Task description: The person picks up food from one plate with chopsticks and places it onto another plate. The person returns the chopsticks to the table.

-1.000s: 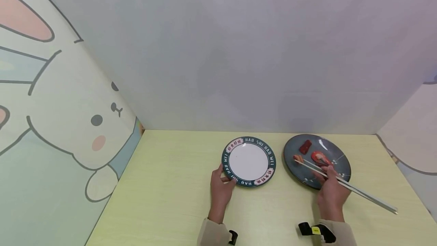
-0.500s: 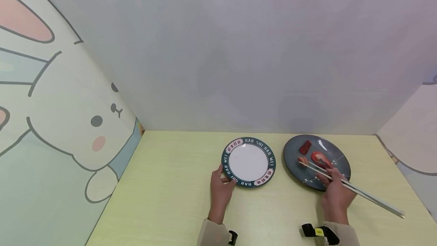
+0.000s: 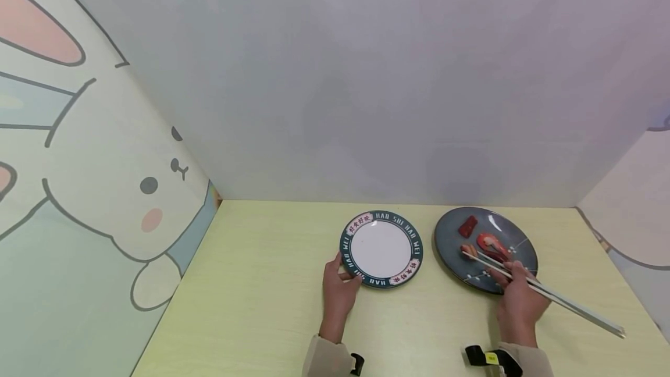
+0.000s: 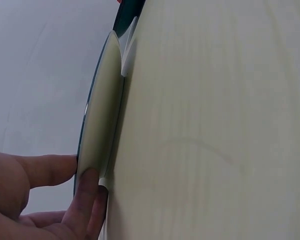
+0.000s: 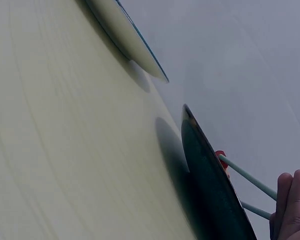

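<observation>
My left hand (image 3: 340, 297) pinches the near-left rim of a white plate (image 3: 381, 248) with a dark green lettered border. In the left wrist view, the thumb lies at the upper edge and fingers (image 4: 85, 202) reach underneath. My right hand (image 3: 521, 305) holds a pair of pale chopsticks (image 3: 578, 309) over a dark grey plate (image 3: 447, 231). Their tips meet a small orange-red food piece (image 3: 467, 250) near the plate's middle; whether they clamp it I cannot tell. Beside it lie a shrimp (image 3: 491, 242) and a dark red chunk (image 3: 468, 226).
Both plates stand toward the back of a pale wooden table (image 3: 251, 284). A grey-white wall (image 3: 335, 103) rises directly behind them. A side wall with a cartoon rabbit (image 3: 120, 191) borders the table on the left.
My right hand has moved slightly right and nearer to me with the chopsticks. The small orange-red piece has shifted the same way across the dark plate. The left hand stays put.
</observation>
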A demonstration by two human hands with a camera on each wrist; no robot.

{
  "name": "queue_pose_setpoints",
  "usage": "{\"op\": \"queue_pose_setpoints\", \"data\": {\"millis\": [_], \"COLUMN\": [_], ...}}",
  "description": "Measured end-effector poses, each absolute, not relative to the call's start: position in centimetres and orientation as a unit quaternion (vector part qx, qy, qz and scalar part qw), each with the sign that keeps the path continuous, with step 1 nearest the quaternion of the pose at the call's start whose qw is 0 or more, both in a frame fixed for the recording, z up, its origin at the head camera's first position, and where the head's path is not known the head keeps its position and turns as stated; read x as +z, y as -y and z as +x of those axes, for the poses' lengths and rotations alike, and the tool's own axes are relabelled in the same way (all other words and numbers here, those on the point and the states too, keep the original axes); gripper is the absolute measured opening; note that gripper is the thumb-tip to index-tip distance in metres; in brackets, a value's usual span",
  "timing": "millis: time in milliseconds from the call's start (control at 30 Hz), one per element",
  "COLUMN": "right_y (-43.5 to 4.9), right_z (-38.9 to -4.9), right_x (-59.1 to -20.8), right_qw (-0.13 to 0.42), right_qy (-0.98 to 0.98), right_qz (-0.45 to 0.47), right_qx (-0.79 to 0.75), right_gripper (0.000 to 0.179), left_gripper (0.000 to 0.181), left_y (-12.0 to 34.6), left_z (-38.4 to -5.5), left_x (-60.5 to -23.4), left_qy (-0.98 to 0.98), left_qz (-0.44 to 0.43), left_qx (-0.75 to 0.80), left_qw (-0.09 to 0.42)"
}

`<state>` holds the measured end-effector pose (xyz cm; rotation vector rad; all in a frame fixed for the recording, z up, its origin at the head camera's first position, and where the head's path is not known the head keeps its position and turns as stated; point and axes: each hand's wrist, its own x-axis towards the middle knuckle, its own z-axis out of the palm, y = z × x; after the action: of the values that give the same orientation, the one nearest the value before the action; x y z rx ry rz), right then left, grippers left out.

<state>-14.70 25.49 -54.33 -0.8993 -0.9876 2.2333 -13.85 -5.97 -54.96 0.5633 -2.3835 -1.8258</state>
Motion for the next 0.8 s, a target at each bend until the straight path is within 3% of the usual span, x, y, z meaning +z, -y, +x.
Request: {"op": "queue_pose_setpoints", "data": {"millis": [800], "right_y": [-25.32], "right_z": [-14.62], "right_x": [-54.35], "right_qw": [0.264], "right_qy": [0.47], "right_qz": [-0.307], "right_qx": [0.784], "right_gripper": [0.022], "left_gripper": [0.075], "left_y": [6.0], "left_z": [-13.9], "left_x": [-54.76], "left_qy": [0.782], "left_qz": [0.181], "left_qx": [-0.595], "left_qw": [0.045]}}
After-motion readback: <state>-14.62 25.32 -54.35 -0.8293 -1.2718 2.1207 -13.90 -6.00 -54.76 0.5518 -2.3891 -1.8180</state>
